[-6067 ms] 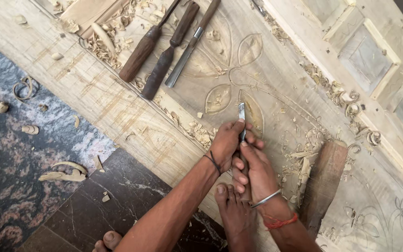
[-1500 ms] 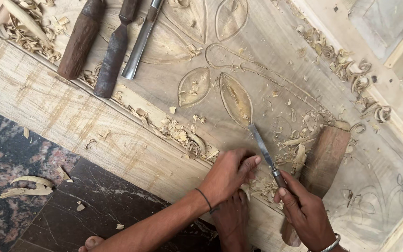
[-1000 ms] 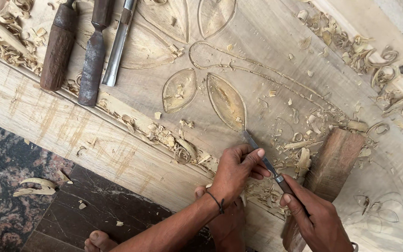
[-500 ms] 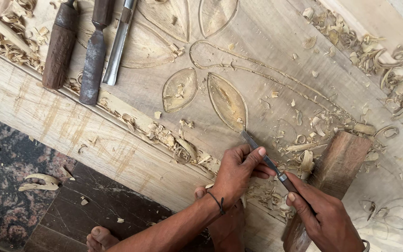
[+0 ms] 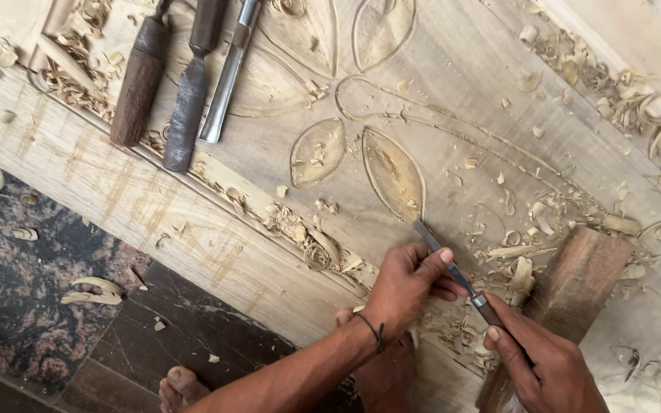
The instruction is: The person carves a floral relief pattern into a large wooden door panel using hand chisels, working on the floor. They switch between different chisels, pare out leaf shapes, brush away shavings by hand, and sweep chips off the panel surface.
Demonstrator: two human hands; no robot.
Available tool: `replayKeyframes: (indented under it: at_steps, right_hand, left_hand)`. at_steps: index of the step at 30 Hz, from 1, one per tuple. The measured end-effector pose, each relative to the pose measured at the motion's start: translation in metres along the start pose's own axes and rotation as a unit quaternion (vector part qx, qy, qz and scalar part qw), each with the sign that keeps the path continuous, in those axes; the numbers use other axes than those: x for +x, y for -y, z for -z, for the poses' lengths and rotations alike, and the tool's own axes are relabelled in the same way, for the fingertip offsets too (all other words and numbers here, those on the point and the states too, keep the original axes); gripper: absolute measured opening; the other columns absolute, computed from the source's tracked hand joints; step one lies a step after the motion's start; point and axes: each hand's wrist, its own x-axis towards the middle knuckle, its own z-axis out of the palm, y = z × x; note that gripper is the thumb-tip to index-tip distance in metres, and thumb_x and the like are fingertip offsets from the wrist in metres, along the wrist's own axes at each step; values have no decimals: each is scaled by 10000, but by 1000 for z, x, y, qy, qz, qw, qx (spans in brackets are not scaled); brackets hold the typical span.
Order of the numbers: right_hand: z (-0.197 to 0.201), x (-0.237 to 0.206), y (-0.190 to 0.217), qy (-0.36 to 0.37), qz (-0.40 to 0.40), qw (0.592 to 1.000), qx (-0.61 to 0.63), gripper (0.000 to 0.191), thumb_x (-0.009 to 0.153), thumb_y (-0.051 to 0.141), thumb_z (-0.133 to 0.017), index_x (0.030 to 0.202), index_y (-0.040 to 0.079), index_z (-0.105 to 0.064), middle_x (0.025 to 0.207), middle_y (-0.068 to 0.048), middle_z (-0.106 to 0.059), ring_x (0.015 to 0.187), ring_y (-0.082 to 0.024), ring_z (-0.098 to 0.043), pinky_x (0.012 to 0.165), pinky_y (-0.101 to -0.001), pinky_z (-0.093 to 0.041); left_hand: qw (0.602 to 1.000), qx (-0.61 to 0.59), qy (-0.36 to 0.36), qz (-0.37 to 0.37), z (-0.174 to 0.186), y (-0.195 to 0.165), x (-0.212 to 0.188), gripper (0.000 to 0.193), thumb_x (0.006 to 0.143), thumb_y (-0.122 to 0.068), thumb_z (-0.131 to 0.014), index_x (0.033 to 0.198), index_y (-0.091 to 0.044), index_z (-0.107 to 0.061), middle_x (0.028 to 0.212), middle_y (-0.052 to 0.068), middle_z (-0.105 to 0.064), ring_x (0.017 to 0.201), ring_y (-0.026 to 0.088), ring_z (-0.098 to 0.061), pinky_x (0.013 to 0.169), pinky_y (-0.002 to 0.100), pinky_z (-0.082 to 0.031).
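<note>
A large pale wooden panel (image 5: 216, 252) lies flat, with leaf shapes (image 5: 394, 172) cut into it. A slim metal chisel (image 5: 439, 256) rests with its tip at the lower end of the long leaf. My left hand (image 5: 407, 287) pinches the blade low down, fingers curled round it. My right hand (image 5: 548, 359) grips the chisel's handle end, lower right. A dark thread band sits on my left wrist. My foot (image 5: 380, 367) presses on the panel's edge under the left hand.
Three spare chisels (image 5: 185, 84) with dark handles lie at the upper left. A brown wooden mallet block (image 5: 583, 279) lies beside my right hand. Curled shavings (image 5: 652, 107) litter the panel. Dark stone floor (image 5: 32, 306) and my other foot's toes (image 5: 181, 382) show below.
Over six seconds the chisel has moved from an upright hold above the leaf to a slanted hold at its lower tip. In the last second both hands barely shift.
</note>
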Motion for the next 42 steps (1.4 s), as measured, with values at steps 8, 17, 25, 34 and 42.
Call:
replayKeyframes:
  at_steps: [8,17,25,34,42]
  right_hand:
    - [-5,2,5,20,-44,999,11,501,901,143,-633,1396,72,-603,988,-150,-746,807,-215,-731,706,-343,-601]
    - [-21,-4,19,9,-27,1000,10,470,916,123,-611,1380,43,-597,1052,-179,-779,858,-201,-746,743,-334,-597]
    - [-30,1,28,25,-80,996,-2,480,911,143,-625,1384,65,-598,947,-158,-794,806,-205,-747,693,-348,-602]
    - [-43,3,39,9,-86,996,-3,482,923,169,-642,1397,84,-619,863,-137,-765,771,-187,-740,690,-332,-601]
    - [-46,3,48,21,-122,992,-14,507,925,189,-659,1424,113,-613,854,-138,-788,786,-181,-742,694,-332,-592]
  left_hand:
    - [1000,22,-16,14,6,-5,-6,321,1069,-252,-560,1023,61,-613,919,177,-744,766,191,-745,678,288,-633]
    - [999,33,-1,1,21,-15,-9,319,1066,-257,-566,999,51,-613,902,169,-748,761,191,-743,673,291,-624]
    - [1000,18,-2,-12,32,-18,-11,323,1063,-262,-581,1015,55,-614,919,170,-750,766,194,-739,700,297,-635]
    - [1000,26,-7,1,43,-28,-11,313,1051,-266,-583,1019,45,-612,914,165,-757,776,186,-737,720,303,-637]
    - [1000,5,-1,-6,46,-29,-15,312,1058,-256,-577,1027,52,-621,906,163,-753,777,190,-741,716,305,-632]
